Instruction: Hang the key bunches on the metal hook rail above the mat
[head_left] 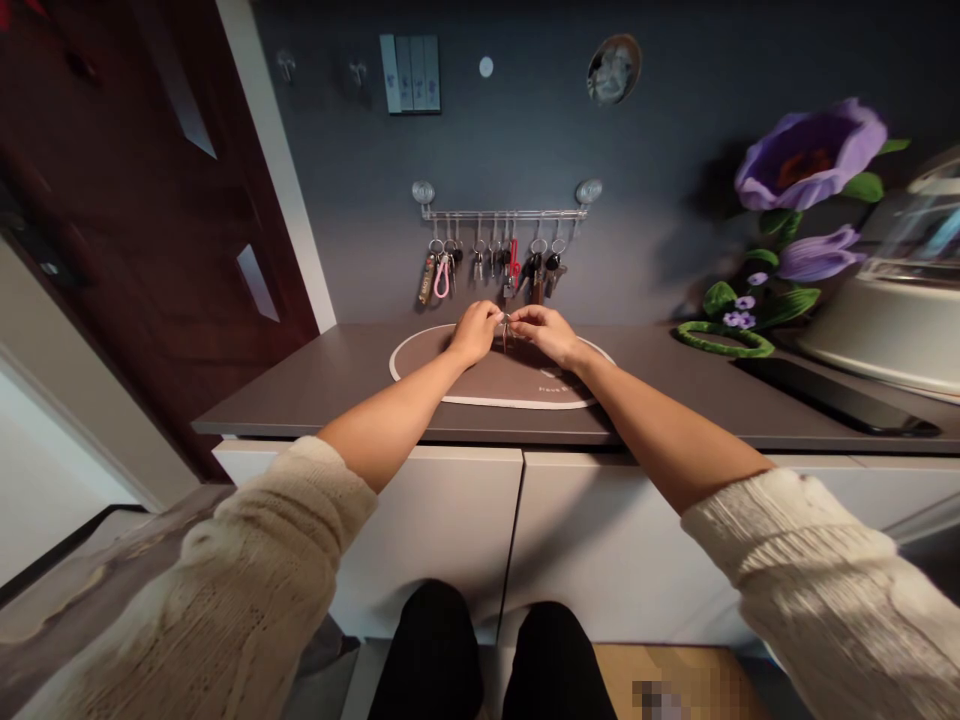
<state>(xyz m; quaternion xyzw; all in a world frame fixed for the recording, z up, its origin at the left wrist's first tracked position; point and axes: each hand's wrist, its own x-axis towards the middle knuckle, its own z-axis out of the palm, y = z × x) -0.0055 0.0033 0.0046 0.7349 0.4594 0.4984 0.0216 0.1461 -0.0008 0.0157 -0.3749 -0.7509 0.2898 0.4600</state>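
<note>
My left hand (476,333) and my right hand (546,333) meet over the counter, fingers pinched together at a small bunch of keys (505,336). The keys hang down between the fingertips, and the fingers partly cover them. Below lies a brown oval mat (487,385) with a pale rim. Just behind the hands, a hook rail (506,214) on the wall carries several key rings with keys. Among these hang a pink loop strap (442,277), a tan tag (427,280) and a red piece (514,262).
The dark counter (300,385) runs above white cabinet doors (435,530). To the right are purple flowers (814,160) with a green ring base (724,340), a black phone-like slab (840,395) and a large cream-coloured appliance (885,325). A dark red door (150,200) stands at left.
</note>
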